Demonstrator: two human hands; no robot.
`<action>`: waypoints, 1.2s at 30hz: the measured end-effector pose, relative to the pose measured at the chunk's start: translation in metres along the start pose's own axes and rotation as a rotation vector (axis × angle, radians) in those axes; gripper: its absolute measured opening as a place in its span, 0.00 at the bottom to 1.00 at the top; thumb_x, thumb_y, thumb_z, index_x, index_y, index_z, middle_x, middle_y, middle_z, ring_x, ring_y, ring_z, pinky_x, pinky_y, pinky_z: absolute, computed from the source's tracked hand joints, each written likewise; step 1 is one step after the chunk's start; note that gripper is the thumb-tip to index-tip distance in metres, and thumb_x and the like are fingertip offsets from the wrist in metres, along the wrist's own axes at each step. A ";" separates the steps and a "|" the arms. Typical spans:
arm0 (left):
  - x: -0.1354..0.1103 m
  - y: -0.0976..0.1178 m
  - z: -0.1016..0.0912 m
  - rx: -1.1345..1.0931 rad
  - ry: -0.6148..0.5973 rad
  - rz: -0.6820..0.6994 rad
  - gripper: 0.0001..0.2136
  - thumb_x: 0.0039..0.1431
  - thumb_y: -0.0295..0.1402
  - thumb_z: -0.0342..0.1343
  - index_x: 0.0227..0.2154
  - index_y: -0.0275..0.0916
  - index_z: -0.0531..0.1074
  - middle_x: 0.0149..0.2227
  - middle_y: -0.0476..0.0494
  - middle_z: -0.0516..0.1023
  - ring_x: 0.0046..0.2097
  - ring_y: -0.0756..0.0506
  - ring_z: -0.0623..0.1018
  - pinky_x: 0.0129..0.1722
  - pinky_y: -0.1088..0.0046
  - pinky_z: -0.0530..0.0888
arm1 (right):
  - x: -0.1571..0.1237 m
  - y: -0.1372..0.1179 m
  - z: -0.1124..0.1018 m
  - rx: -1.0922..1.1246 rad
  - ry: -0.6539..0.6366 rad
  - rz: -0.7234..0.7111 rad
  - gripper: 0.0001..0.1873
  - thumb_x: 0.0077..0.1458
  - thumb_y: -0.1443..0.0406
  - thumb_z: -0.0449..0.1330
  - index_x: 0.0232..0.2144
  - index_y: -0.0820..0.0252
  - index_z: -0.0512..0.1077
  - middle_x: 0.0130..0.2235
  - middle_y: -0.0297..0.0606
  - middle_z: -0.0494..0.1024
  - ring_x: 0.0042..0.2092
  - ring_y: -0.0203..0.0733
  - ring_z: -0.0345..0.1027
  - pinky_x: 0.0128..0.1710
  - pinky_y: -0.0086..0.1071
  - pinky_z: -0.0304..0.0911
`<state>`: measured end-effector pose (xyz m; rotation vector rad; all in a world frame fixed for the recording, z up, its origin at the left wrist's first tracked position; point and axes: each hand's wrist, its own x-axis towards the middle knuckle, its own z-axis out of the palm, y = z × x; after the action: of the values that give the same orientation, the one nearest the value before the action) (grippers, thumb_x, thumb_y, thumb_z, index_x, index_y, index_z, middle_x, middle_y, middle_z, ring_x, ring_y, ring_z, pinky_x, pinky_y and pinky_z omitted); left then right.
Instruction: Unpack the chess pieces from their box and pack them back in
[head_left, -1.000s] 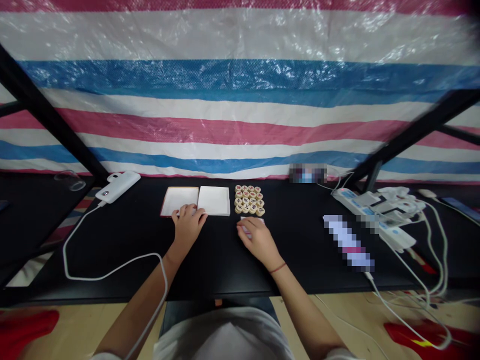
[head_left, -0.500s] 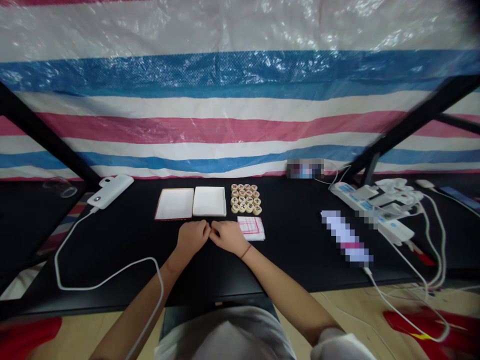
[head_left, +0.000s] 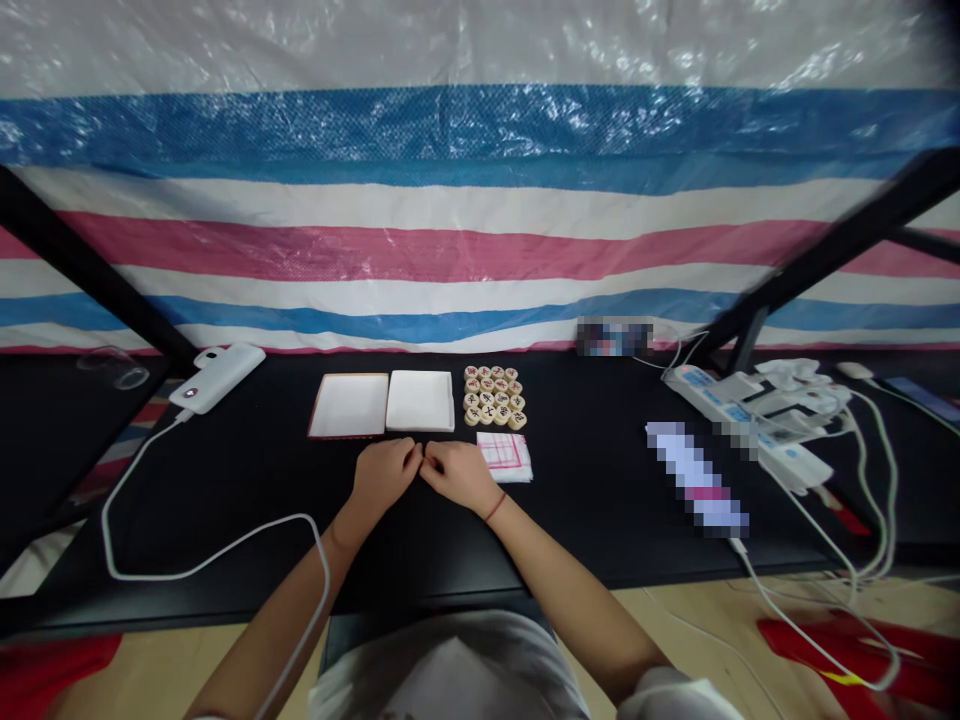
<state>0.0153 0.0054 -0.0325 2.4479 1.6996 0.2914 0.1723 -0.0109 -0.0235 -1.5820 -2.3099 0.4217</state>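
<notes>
Both hands rest on the black table as loose fists, side by side with their thumb sides nearly touching. My left hand (head_left: 386, 472) is closed, with nothing visible in it; it lies in front of the two open box halves. My right hand (head_left: 457, 472) is closed too, also with nothing showing, beside a folded paper chessboard (head_left: 505, 456) with red lines. Behind them lie the white-lined box lid (head_left: 349, 405) and a white box tray (head_left: 420, 400). To the right of the tray, round Chinese chess pieces (head_left: 494, 397) stand in a square block of rows.
A white power bank (head_left: 219, 379) with a white cable (head_left: 199, 575) is at the left; the cable loops over my left forearm. At the right are a blurred-out phone (head_left: 696, 480) and a power strip (head_left: 757, 425) full of plugs. A striped plastic sheet (head_left: 465, 255) hangs behind the table (head_left: 585, 520).
The view has shifted very slightly. Both hands stay in the same place, and the box halves, chess pieces and paper have not moved.
</notes>
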 end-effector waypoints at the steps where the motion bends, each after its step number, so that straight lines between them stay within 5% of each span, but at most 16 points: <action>1: 0.000 0.000 -0.001 -0.005 0.002 0.005 0.16 0.65 0.36 0.44 0.24 0.40 0.70 0.27 0.46 0.78 0.30 0.48 0.74 0.29 0.72 0.57 | 0.000 0.001 0.000 0.011 0.004 -0.002 0.11 0.59 0.66 0.54 0.24 0.59 0.67 0.26 0.32 0.74 0.29 0.33 0.65 0.29 0.28 0.45; 36: 0.000 -0.003 -0.002 -0.089 -0.004 0.026 0.16 0.65 0.36 0.46 0.23 0.39 0.68 0.27 0.49 0.76 0.30 0.49 0.72 0.30 0.72 0.57 | -0.002 0.008 0.005 0.163 0.061 -0.033 0.11 0.56 0.68 0.57 0.22 0.59 0.64 0.24 0.30 0.70 0.27 0.32 0.60 0.29 0.28 0.46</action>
<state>0.0121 0.0059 -0.0310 2.4067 1.6187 0.3573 0.1772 -0.0102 -0.0313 -1.4570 -2.1925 0.5312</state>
